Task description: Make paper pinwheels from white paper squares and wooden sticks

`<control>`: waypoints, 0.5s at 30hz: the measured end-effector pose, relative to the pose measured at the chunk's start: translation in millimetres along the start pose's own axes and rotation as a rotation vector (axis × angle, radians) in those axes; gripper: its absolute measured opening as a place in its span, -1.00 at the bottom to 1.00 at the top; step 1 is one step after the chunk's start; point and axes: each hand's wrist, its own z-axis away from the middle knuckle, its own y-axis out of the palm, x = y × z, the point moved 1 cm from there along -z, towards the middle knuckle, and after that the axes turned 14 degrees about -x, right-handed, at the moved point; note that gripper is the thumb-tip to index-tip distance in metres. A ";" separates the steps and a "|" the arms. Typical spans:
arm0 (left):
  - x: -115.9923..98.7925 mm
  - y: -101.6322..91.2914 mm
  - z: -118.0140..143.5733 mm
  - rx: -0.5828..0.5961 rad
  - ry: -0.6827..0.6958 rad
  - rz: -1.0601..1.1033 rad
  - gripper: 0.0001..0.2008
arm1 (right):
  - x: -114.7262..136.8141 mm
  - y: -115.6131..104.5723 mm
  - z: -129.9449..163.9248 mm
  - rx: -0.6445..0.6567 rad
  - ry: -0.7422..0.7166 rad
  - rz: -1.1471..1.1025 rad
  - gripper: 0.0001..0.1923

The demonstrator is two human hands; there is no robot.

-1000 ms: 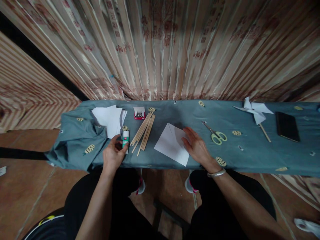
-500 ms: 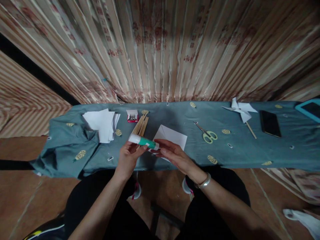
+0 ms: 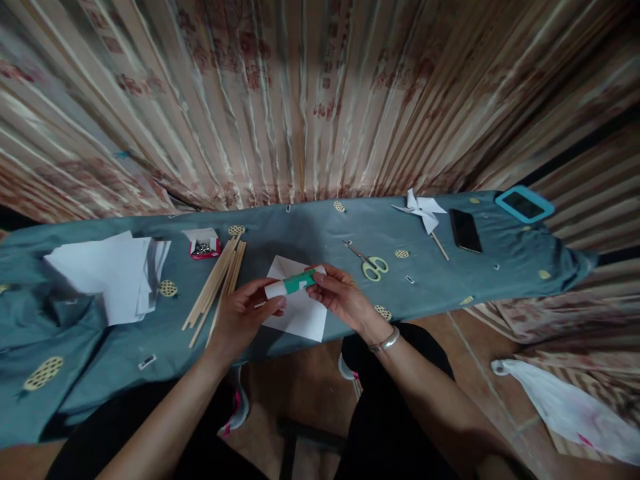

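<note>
While your left hand [image 3: 245, 319] grips the glue stick [image 3: 290, 285] by its white end, your right hand [image 3: 340, 297] pinches the other end — both above the paper [image 3: 300, 317].

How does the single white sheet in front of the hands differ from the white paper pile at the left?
The single sheet lies alone, with fold creases, partly under the hands; the paper pile is several overlapping sheets, untouched. The sheet is nearer the table's front edge, right of the wooden sticks; the pile lies left of them. Both are white paper lying on the blue-grey cloth.
</note>
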 end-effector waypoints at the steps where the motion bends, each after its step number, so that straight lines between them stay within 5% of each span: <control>1: 3.7 1.8 0.7 0.009 -0.008 -0.009 -0.62 | -3.8 1.4 -0.1 0.016 0.023 -0.010 -0.67; 15: 9.6 -1.7 0.5 0.032 -0.048 -0.056 -0.71 | -16.9 8.4 2.0 0.020 0.018 0.039 -0.70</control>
